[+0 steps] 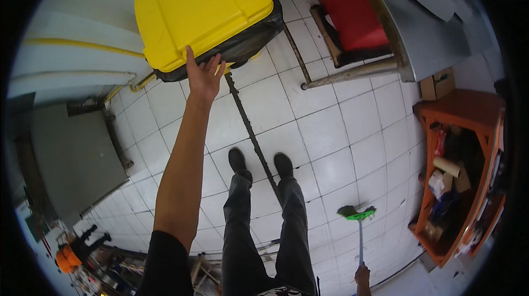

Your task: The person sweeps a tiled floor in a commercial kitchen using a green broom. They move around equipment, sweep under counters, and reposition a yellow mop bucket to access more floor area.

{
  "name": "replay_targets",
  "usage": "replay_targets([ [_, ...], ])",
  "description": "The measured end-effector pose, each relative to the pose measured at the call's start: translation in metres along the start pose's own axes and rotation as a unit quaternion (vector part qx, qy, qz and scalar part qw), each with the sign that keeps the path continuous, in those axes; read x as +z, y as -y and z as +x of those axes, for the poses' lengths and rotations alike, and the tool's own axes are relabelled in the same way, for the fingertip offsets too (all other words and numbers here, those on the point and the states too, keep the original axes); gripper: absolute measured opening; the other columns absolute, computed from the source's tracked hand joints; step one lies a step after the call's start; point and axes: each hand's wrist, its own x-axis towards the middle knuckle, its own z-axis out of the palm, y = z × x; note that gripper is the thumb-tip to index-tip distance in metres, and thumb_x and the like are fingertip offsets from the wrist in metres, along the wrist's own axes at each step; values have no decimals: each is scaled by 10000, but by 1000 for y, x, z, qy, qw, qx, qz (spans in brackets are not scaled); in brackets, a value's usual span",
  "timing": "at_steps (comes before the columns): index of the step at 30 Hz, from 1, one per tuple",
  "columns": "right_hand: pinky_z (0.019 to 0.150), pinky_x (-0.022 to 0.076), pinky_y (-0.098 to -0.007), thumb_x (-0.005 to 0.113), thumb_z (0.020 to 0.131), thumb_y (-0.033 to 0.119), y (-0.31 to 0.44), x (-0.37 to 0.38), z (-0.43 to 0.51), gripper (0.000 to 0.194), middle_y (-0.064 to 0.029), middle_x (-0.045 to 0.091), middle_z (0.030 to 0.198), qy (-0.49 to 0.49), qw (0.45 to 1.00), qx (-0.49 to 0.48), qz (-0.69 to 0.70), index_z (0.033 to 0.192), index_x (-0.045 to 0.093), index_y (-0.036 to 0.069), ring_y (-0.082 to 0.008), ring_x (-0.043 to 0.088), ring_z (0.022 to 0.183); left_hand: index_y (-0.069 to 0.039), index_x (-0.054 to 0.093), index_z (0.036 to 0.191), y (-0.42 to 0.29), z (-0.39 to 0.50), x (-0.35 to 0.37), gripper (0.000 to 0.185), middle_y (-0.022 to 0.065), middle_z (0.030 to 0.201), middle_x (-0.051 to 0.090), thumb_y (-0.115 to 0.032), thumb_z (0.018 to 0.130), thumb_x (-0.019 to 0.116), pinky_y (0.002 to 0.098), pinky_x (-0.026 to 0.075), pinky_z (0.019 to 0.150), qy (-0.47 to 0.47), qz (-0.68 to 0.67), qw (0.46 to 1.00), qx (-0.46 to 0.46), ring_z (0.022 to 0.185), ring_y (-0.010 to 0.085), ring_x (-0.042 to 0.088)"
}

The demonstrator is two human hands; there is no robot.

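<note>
My left hand (204, 79) reaches up to the front edge of a yellow wheeled bin's lid (202, 11), palm turned up and fingers spread. Its thumb overlaps the lid's rim; the other fingers lie in front of the black bin liner (248, 44) hanging out below. Whether the fingers press on the lid is unclear. Low at the right, my right hand (363, 274) grips the light blue handle (361, 242) of a broom. The broom's green head (359, 212) rests on the tiled floor, with dark bristles or debris at its side.
A steel table (434, 40) stands at upper right, with a red panel (355, 15) under it. An orange-brown shelf unit (458, 106) holds assorted items. At left are a grey cabinet (78, 155) and a yellow pipe (82, 44). A person in orange (70, 258) is farther off.
</note>
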Motion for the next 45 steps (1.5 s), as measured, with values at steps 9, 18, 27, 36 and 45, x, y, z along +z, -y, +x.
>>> replay_targets([
  [9, 552, 491, -417, 470, 988, 206, 164, 31, -151, 428, -215, 598, 657, 0, 974, -3, 227, 1399, 479, 87, -291, 626, 583, -106, 353, 1382, 11, 32, -6, 723, 139, 1307, 394, -499, 866, 672, 441, 441, 1046, 19, -25, 999, 34, 1207, 218, 437],
  [18, 488, 446, -382, 484, 997, 205, 292, -9, -112, 418, -175, 569, 586, 27, 952, -138, 271, 1378, 486, 36, -254, 559, 465, -116, 395, 1390, -59, -23, -135, 693, 107, 1401, 418, -543, 876, 579, 505, 381, 1076, -4, 64, 997, 49, 1306, 276, 395],
  [27, 513, 471, -481, 502, 977, 163, 318, -53, -96, 447, -261, 604, 673, 9, 961, -191, 199, 1415, 440, 101, -420, 610, 569, -95, 496, 1290, -72, -131, -361, 631, 64, 1291, 510, -560, 864, 491, 435, 393, 984, -131, -92, 980, 117, 1175, 257, 475],
  [36, 484, 461, -471, 555, 961, 178, 574, -123, 115, 463, -228, 610, 706, -169, 868, -403, 238, 1413, 456, 153, -397, 584, 523, -113, 435, 1368, -24, -268, -467, 786, 85, 1379, 463, -712, 862, 397, 466, 363, 1051, -196, -12, 970, 141, 1264, 288, 432],
  [45, 536, 523, -432, 403, 1002, 261, 651, -145, 208, 402, -211, 661, 819, -95, 915, -296, 256, 1354, 499, 92, -343, 640, 608, -117, 419, 1381, -7, -304, -475, 815, 87, 1393, 451, -735, 852, 382, 470, 351, 1063, -280, -16, 948, 150, 1278, 291, 421],
])
